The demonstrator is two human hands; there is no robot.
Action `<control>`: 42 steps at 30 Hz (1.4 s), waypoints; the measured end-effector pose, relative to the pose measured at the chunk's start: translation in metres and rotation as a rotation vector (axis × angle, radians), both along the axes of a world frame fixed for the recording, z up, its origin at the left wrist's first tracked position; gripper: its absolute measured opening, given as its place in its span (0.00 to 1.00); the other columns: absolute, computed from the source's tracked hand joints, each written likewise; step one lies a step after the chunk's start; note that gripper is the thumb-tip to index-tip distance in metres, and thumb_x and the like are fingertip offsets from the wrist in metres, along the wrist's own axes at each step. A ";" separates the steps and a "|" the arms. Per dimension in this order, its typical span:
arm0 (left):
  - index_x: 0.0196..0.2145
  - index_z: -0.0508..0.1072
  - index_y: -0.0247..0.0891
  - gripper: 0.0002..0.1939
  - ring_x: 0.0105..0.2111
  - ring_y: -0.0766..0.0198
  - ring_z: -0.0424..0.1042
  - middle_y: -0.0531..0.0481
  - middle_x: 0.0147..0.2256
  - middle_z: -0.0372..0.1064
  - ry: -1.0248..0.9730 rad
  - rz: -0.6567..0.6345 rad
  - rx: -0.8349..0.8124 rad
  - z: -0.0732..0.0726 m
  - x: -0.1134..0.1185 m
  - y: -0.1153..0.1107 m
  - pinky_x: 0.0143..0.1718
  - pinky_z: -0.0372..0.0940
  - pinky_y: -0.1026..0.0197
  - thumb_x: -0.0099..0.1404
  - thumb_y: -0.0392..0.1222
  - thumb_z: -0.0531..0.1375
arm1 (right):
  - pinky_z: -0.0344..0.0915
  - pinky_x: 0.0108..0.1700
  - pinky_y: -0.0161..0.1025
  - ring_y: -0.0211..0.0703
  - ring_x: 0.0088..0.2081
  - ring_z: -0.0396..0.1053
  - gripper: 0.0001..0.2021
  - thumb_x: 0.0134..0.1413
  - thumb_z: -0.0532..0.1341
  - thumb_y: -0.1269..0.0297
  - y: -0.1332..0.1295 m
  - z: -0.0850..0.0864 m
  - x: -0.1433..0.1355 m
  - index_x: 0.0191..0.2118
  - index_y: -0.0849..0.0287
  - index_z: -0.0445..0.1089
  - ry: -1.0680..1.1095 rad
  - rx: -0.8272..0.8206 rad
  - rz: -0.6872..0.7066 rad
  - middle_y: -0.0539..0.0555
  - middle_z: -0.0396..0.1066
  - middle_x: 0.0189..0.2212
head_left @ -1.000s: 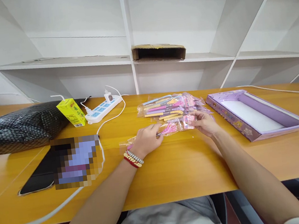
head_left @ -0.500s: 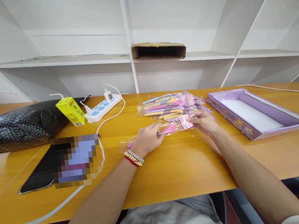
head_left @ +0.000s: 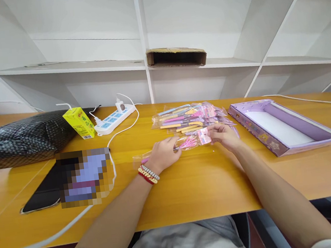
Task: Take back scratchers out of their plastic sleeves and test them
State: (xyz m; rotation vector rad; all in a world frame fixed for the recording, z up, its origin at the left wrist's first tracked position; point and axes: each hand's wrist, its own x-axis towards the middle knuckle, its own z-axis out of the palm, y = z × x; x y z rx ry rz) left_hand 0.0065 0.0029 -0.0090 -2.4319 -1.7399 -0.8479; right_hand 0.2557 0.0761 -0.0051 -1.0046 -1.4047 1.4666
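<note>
A clear plastic packet (head_left: 189, 141) with a pink hand-shaped item inside lies across the space between my hands. My left hand (head_left: 165, 153) is closed around its middle, and the packet's left end sticks out beyond the wrist. The fingers of my right hand (head_left: 222, 134) pinch the pink label at the packet's right end. Just behind my hands is a pile of similar packets (head_left: 183, 118) with pink, yellow, blue and purple items. A purple open box (head_left: 279, 142) with a white inner base stands to the right of my right hand.
On the wooden table (head_left: 197, 188) are a black wrapped parcel (head_left: 19, 140), a yellow drink carton (head_left: 79, 123), a white power strip (head_left: 116, 119), a black phone (head_left: 46, 187) and a white cable (head_left: 111, 154). A cardboard box (head_left: 175, 57) sits on the shelf behind.
The label end of the packet has shifted slightly left and down with my right hand. My left hand keeps its hold in nearly the same place.
</note>
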 end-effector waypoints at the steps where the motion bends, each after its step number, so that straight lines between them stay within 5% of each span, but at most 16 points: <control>1: 0.46 0.69 0.39 0.18 0.36 0.60 0.72 0.48 0.38 0.73 0.000 -0.001 -0.003 0.000 0.000 0.000 0.40 0.65 0.59 0.57 0.41 0.55 | 0.65 0.23 0.35 0.36 0.22 0.65 0.15 0.34 0.69 0.57 -0.001 0.001 -0.001 0.31 0.59 0.72 0.026 -0.015 0.024 0.50 0.70 0.23; 4: 0.46 0.69 0.40 0.18 0.36 0.60 0.72 0.48 0.38 0.73 -0.005 0.008 -0.005 0.000 0.000 0.000 0.40 0.65 0.59 0.57 0.41 0.56 | 0.64 0.21 0.35 0.37 0.22 0.64 0.17 0.39 0.64 0.48 -0.002 0.004 -0.002 0.28 0.59 0.71 0.112 -0.076 0.074 0.51 0.68 0.22; 9: 0.46 0.69 0.40 0.18 0.37 0.59 0.72 0.48 0.38 0.73 -0.013 0.011 -0.015 0.001 0.001 -0.001 0.40 0.65 0.59 0.58 0.43 0.56 | 0.57 0.20 0.31 0.32 0.21 0.60 0.14 0.34 0.69 0.60 -0.002 -0.001 -0.003 0.30 0.60 0.71 -0.041 0.016 0.089 0.50 0.68 0.23; 13: 0.50 0.66 0.41 0.20 0.37 0.59 0.71 0.48 0.37 0.72 0.018 0.013 -0.048 0.003 0.002 -0.002 0.39 0.63 0.59 0.59 0.44 0.55 | 0.49 0.19 0.30 0.31 0.20 0.58 0.14 0.34 0.68 0.60 -0.002 -0.006 -0.008 0.30 0.60 0.70 -0.078 0.026 0.092 0.49 0.67 0.22; 18: 0.58 0.56 0.41 0.33 0.44 0.53 0.67 0.44 0.45 0.68 0.134 0.004 -0.087 0.005 0.003 -0.004 0.46 0.59 0.54 0.56 0.52 0.57 | 0.51 0.20 0.31 0.31 0.19 0.57 0.09 0.34 0.65 0.64 0.004 -0.009 -0.004 0.27 0.60 0.69 -0.085 0.072 -0.126 0.48 0.67 0.20; 23: 0.57 0.57 0.38 0.39 0.46 0.50 0.64 0.40 0.45 0.65 0.125 0.064 -0.073 0.009 0.000 -0.004 0.48 0.57 0.52 0.53 0.61 0.57 | 0.47 0.18 0.32 0.31 0.16 0.53 0.04 0.34 0.62 0.66 0.015 -0.009 0.014 0.22 0.60 0.67 -0.107 0.124 -0.375 0.47 0.62 0.15; 29: 0.41 0.69 0.37 0.23 0.38 0.55 0.68 0.43 0.38 0.68 0.052 0.211 -0.259 0.014 -0.033 0.013 0.36 0.61 0.58 0.57 0.57 0.53 | 0.50 0.20 0.33 0.33 0.18 0.55 0.05 0.34 0.60 0.65 0.022 -0.010 0.023 0.22 0.60 0.67 -0.232 0.207 -0.514 0.48 0.63 0.16; 37: 0.18 0.66 0.39 0.18 0.24 0.60 0.67 0.48 0.22 0.68 0.151 0.081 -0.503 0.008 -0.047 0.024 0.24 0.55 0.61 0.57 0.52 0.52 | 0.53 0.27 0.34 0.37 0.24 0.58 0.13 0.42 0.58 0.57 0.020 -0.015 0.024 0.27 0.62 0.71 -0.657 0.478 -0.605 0.51 0.67 0.20; 42: 0.22 0.66 0.39 0.14 0.26 0.58 0.69 0.44 0.26 0.70 0.136 0.178 -0.394 0.007 -0.041 0.023 0.26 0.58 0.59 0.60 0.47 0.50 | 0.54 0.27 0.34 0.37 0.23 0.59 0.11 0.42 0.57 0.57 0.018 -0.013 0.021 0.27 0.61 0.69 -0.692 0.474 -0.618 0.51 0.68 0.21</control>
